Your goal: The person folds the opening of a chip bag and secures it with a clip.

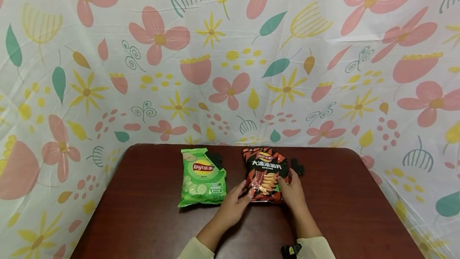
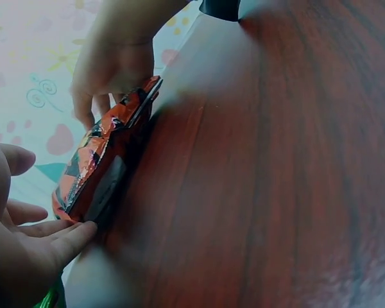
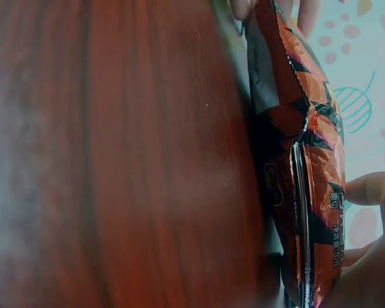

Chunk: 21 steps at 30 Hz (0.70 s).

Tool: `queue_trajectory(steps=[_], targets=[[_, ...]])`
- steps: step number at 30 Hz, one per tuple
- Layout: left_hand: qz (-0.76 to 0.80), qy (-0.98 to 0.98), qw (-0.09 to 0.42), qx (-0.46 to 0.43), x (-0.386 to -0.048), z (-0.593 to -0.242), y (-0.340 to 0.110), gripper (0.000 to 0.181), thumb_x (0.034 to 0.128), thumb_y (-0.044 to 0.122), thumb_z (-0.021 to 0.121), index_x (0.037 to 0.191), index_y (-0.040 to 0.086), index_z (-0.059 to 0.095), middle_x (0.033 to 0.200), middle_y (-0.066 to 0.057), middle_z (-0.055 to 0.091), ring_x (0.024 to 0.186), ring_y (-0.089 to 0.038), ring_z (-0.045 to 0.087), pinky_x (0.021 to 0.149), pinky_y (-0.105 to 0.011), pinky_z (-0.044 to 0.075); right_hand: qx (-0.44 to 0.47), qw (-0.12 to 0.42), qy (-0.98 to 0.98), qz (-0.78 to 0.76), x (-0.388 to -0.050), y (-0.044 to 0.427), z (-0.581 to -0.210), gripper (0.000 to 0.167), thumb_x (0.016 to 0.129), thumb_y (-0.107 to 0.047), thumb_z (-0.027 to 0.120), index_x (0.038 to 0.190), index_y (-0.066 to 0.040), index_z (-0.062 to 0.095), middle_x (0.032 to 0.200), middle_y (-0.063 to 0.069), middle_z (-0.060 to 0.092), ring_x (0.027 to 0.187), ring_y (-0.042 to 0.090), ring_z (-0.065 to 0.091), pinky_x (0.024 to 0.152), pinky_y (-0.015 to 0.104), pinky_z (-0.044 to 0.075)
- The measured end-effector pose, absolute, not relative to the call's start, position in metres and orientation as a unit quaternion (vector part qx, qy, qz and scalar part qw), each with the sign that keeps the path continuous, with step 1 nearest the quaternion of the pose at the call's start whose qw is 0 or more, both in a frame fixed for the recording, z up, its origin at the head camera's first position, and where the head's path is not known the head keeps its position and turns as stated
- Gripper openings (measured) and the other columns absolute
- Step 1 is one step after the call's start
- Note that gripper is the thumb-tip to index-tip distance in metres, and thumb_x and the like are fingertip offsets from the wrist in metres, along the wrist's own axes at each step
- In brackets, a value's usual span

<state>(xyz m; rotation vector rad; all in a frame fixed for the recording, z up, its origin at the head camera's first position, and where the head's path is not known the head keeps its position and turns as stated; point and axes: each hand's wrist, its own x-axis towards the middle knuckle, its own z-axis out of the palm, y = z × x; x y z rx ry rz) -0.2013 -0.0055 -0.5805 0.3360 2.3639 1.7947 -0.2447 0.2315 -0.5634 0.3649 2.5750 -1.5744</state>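
Note:
A red-and-black Lay's chip bag (image 1: 265,171) is on the dark red-brown table, printed front facing up. At its lower left edge is my left hand (image 1: 232,207); in the left wrist view the fingers (image 2: 67,240) reach fairly straight against the edge, with the thumb off the bag. My right hand (image 1: 295,193) holds the right side, its thumb on the front and fingers at the edge. The right wrist view shows the bag's side seam (image 3: 301,212) and the right thumb (image 3: 366,189) against its front. Left of it lies a green Lay's chip bag (image 1: 202,179), near the left hand.
Small black objects, one (image 1: 297,167) right of the red-and-black bag and another (image 1: 215,159) behind the green bag, sit on the table (image 1: 151,219). A flower-patterned cloth (image 1: 230,51) hangs behind and around the table. A black band (image 1: 291,251) is at the right wrist.

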Motion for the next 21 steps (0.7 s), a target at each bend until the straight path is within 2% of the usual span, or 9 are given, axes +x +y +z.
queue_trajectory(steps=[8, 14, 21], targets=[[0.593, 0.795, 0.093, 0.092, -0.2030, -0.5870, -0.0024, 0.064, 0.1046, 0.039, 0.053, 0.158, 0.009, 0.034, 0.158, -0.017, 0.042, 0.140, -0.034, 0.050, 0.109, -0.043, 0.048, 0.130, 0.038, 0.823, -0.551, -0.2436, 0.2297, -0.5657, 0.075, 0.106, -0.032, 0.048, 0.162, -0.001, 0.007, 0.162, 0.032, 0.019, 0.150, 0.049, 0.020, 0.118, 0.065, 0.027], [0.594, 0.795, 0.098, 0.079, -0.2042, -0.5882, -0.0013, 0.068, 0.1037, 0.043, 0.054, 0.159, 0.010, 0.032, 0.155, -0.017, 0.045, 0.139, -0.033, 0.050, 0.110, -0.047, 0.046, 0.130, 0.032, 0.818, -0.559, -0.2440, 0.2286, -0.5675, 0.074, 0.107, -0.035, 0.047, 0.162, -0.004, 0.008, 0.162, 0.031, 0.019, 0.150, 0.047, 0.022, 0.118, 0.064, 0.028], [0.613, 0.781, 0.089, 0.074, -0.2030, -0.5889, -0.0011, 0.066, 0.1034, 0.038, 0.056, 0.159, 0.010, 0.033, 0.156, -0.019, 0.043, 0.138, -0.035, 0.051, 0.107, -0.049, 0.049, 0.129, 0.013, 0.810, -0.571, -0.2433, 0.2261, -0.5671, 0.072, 0.106, -0.036, 0.048, 0.162, -0.006, 0.014, 0.161, 0.029, 0.021, 0.148, 0.046, 0.026, 0.116, 0.062, 0.031]])
